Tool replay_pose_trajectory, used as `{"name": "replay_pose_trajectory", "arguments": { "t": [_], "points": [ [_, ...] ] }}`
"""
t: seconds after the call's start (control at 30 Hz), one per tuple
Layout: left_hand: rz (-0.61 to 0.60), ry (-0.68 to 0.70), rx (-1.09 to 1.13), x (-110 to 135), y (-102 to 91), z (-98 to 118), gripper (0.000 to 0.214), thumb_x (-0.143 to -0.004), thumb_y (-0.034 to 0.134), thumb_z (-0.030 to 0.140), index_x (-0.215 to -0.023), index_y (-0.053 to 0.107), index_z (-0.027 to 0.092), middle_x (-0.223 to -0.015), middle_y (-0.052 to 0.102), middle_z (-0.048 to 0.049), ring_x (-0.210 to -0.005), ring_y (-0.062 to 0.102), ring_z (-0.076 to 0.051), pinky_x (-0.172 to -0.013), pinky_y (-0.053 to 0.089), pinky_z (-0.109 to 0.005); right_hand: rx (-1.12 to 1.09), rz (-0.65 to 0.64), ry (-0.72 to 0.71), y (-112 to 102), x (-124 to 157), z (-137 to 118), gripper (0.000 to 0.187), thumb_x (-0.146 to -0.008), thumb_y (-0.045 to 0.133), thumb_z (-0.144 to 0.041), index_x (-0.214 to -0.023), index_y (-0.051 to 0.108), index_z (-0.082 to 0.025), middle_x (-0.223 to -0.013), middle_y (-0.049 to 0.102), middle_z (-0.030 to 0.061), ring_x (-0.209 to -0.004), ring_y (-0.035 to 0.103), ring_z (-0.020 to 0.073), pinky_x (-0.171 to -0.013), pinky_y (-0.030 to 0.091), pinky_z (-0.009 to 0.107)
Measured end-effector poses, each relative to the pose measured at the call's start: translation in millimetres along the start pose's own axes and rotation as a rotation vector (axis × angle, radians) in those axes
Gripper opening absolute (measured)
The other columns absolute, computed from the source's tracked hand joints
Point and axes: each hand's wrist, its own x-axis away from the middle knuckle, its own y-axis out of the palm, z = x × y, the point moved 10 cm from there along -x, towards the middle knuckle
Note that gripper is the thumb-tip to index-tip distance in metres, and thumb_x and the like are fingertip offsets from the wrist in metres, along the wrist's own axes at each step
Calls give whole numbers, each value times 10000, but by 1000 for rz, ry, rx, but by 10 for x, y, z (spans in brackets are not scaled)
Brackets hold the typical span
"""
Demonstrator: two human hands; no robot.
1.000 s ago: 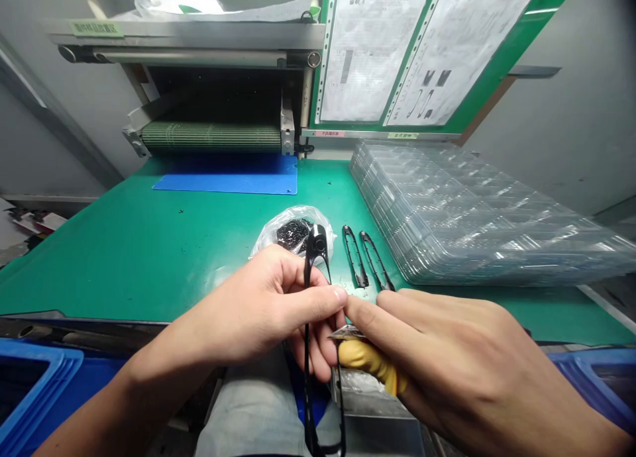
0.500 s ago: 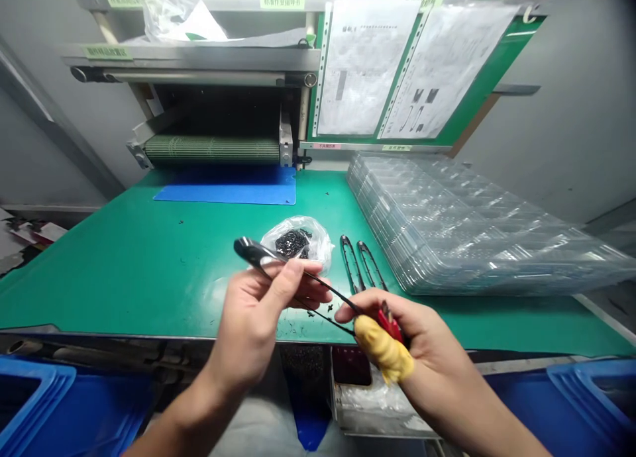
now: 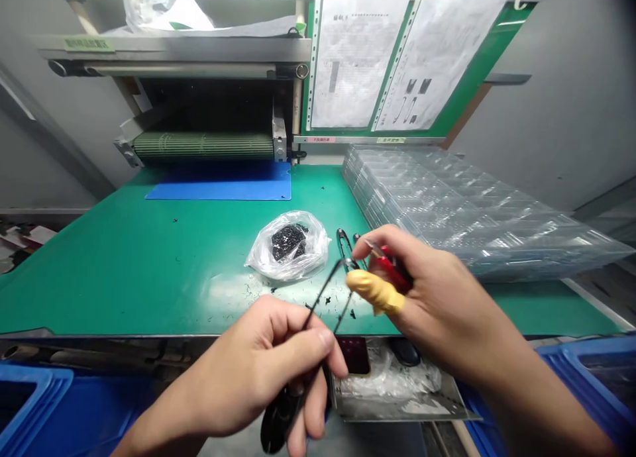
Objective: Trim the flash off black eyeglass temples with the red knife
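Note:
My left hand (image 3: 271,361) is closed around a long, looped black plastic part (image 3: 275,422), its broad glossy end low and its thin twin arms slanting up to the right. My right hand (image 3: 432,291) has a yellow finger cot (image 3: 375,291) on the thumb, which lies by the narrow upper end of the part; whether it touches is unclear. Held in that same hand is a red-handled tool (image 3: 393,271) with a metal tip, mostly hidden by the fingers. Behind the right fingers, similar black parts (image 3: 341,243) lie on the green table (image 3: 124,265), partly covered.
A clear plastic bag (image 3: 258,255) of small black pieces stands mid-table, with black scraps (image 3: 328,301) in front. Stacked clear trays (image 3: 477,212) fill the right side. At the back are a conveyor (image 3: 203,146) and blue sheet (image 3: 218,184). An open drawer (image 3: 402,410) sits below the edge.
The black part has swung from slanting down rightward to pointing up rightward, its broad end now low. My left hand has lowered and turned; my right hand has risen. The view has shifted slightly.

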Motion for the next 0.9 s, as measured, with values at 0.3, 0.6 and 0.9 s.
{"name": "replay_pose_trajectory", "arguments": {
  "t": [0.3,0.6,0.9],
  "points": [
    [161,83,-170,132,8,118,378,-898,521,544,-797,601,190,-512,604,-1,-369,495,-65,-361,311,-116,546,43,-429,30,370,-579,225,-868,378,-106,-779,573,-175,-629,601,57,-455,560,189,-382,358,301],
    [262,141,-469,181,-11,213,387,-919,453,467,-724,606,170,-463,605,-33,-334,526,-114,-342,369,-160,541,58,-383,26,343,-545,224,-846,393,-105,-728,569,-180,-620,614,62,-455,573,182,-380,370,281],
    [288,142,-697,168,-15,257,390,-896,485,406,-568,518,196,-451,597,-16,-369,593,-143,-365,401,-167,458,-55,-334,202,372,-427,224,-817,399,-97,-757,599,-177,-570,557,13,-439,563,162,-384,338,266]
  ]
}}
